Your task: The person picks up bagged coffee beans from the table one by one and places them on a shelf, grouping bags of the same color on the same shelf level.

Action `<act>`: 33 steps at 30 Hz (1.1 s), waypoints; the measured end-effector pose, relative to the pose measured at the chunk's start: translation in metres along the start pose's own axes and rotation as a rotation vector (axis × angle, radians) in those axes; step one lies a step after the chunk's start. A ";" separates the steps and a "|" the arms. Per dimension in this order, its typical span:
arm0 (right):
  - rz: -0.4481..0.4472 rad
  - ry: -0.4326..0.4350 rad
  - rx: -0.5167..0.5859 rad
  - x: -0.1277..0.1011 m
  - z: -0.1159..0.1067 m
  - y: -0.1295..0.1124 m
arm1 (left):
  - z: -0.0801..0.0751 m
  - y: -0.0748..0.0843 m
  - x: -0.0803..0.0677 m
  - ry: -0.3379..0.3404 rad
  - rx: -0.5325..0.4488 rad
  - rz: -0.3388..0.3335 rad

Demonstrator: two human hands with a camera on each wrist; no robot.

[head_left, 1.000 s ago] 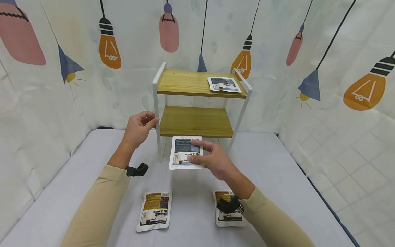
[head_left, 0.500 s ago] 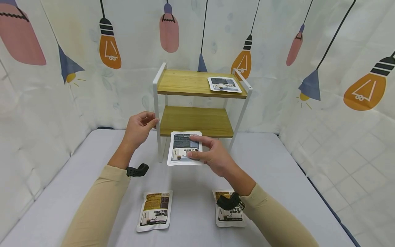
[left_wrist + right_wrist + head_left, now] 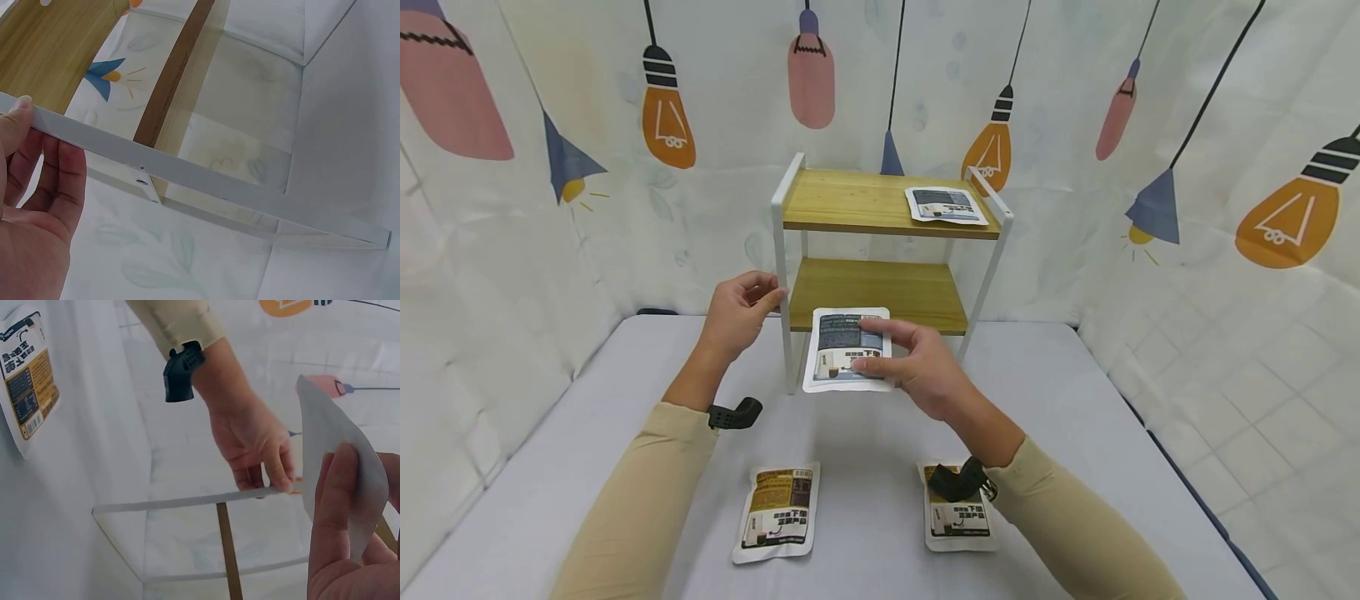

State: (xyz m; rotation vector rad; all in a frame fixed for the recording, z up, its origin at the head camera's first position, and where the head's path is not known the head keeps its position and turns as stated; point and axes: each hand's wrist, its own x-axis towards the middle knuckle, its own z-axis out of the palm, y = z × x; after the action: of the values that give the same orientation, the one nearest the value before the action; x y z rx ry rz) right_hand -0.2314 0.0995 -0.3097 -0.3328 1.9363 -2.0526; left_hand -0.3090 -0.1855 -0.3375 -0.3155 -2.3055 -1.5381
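Observation:
My right hand [image 3: 874, 348] pinches a white pouch with blue-grey print [image 3: 844, 350], thumb on its face, and holds it in the air just in front of the lower wooden shelf [image 3: 880, 293]. In the right wrist view its fingers [image 3: 339, 506] curl round the pouch's blank back [image 3: 328, 440]. My left hand [image 3: 762, 297] grips the front left white post [image 3: 782, 329] of the two-tier rack. The left wrist view shows its thumb and fingers [image 3: 62, 172] on either side of that post [image 3: 200, 180]. A matching pouch [image 3: 945, 205] lies on the top shelf [image 3: 850, 200] at the right.
Two brown-printed pouches lie flat on the grey table [image 3: 865, 450] near me, one at the left [image 3: 777, 512] and one at the right [image 3: 957, 518] partly under my right wrist. Printed curtain walls close in the back and both sides.
My right hand has lifted the blue-grey pouch up and slightly away from me, closer to the lower shelf. The left hand has stayed on the post.

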 end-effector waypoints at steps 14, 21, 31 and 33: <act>-0.037 -0.007 -0.022 0.002 0.002 -0.017 | 0.000 0.000 0.001 -0.001 -0.018 0.025; -0.052 -0.013 -0.011 0.001 0.003 -0.027 | 0.000 -0.001 0.001 0.002 -0.013 0.019; -0.073 -0.005 0.002 0.006 0.003 -0.039 | 0.001 -0.002 0.002 0.002 -0.017 0.013; -0.076 -0.003 0.010 0.006 0.004 -0.041 | 0.000 -0.002 0.002 0.002 -0.013 0.013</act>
State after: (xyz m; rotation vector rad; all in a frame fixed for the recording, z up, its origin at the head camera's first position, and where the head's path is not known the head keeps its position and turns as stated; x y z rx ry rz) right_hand -0.2383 0.0959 -0.2684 -0.4131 1.9396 -2.1074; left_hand -0.3116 -0.1859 -0.3384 -0.3320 -2.2884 -1.5476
